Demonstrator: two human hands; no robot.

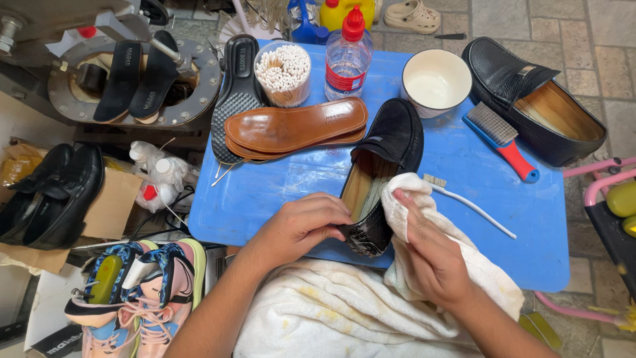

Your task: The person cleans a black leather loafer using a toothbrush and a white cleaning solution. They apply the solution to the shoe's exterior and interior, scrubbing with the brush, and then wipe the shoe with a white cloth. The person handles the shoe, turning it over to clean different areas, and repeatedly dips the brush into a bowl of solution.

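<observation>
Left hand (301, 225) grips the black leather loafer (384, 172); right hand (430, 255) pinches the white cloth (411, 205); shoe might slip off the blue table (278, 185)

loafer (387, 149) on table (265, 192) | insoles (291, 129) left | brush (501, 140) right

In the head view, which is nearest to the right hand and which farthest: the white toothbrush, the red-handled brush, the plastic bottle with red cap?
From the right hand:
1. White toothbrush, just above it on the blue table.
2. Red-handled brush, farther up, to the right.
3. Plastic bottle with red cap, at the table's far edge.
</observation>
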